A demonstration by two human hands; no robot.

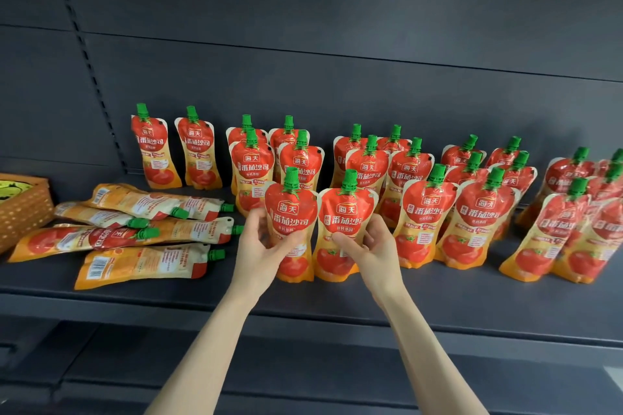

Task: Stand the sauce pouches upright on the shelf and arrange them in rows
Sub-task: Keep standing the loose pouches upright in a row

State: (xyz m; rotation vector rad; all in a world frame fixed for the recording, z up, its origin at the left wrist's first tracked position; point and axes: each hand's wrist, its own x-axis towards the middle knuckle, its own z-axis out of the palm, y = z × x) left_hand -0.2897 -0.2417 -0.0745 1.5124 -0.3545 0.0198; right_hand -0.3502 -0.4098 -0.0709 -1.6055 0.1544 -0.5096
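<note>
- Head view, far left: a woven tan wicker basket [23, 212] sits on the dark grey metal shelf [337, 300]; it plays no part in the job.
- Just beside it, a heap of red-and-orange sauce pouches with green screw caps [135, 236] lies flat, five or so. These are what is left to stand up.
- Behind the heap, two upright pouches [156, 152] stand at the back with bare shelf before them, so I judge the rows there are unfinished.
- My left hand [259, 249] has its fingers [256, 222] curled round the left front pouch [291, 216], which is upright near the shelf's front edge.
- My right hand [374, 249] grips the neighbouring front pouch [347, 219] likewise; the two pouches stand just beside each other.
- Rightwards, the standing rows [478, 212] run about three deep out of view; I judge the task well past half.
</note>
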